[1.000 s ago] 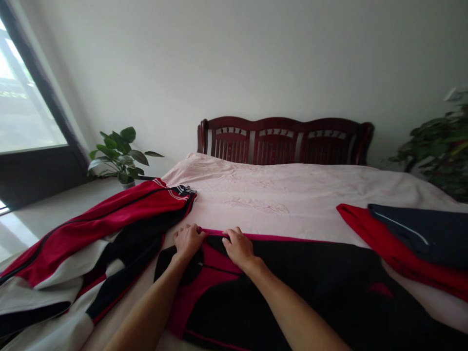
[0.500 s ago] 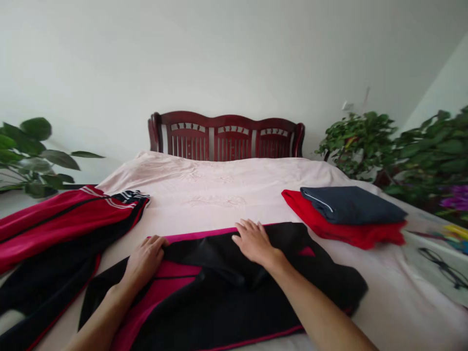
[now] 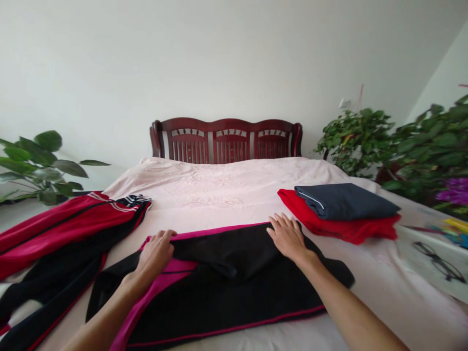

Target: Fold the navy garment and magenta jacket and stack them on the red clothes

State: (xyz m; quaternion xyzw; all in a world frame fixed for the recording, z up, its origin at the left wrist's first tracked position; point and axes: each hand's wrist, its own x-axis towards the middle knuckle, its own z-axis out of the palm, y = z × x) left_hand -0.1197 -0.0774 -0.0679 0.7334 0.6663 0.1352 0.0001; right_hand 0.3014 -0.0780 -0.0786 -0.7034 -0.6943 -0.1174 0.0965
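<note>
Surface: a pink bedspread (image 3: 219, 192) on a bed with a dark wooden headboard (image 3: 225, 142).
Room: potted plants (image 3: 356, 141) stand beside the bed, with folded red and navy clothes (image 3: 340, 207) on it.
Thing: a black jacket (image 3: 226, 297) with pink trim lies flat, centred near the bed's foot.
Left hand (image 3: 155, 256): fingers curled over the jacket's top edge.
Right hand (image 3: 287, 237): flat on the black cloth, fingers spread, well apart from the left.
Change: the right hand has moved further along the top edge, away from the left.

The headboard (image 3: 225, 141) is glossy dark-red wood. Below it, the bedspread (image 3: 219, 195) is smooth, faintly sheened pale cloth, and the jacket (image 3: 234, 302) lying there is soft, matt black fabric.
</note>
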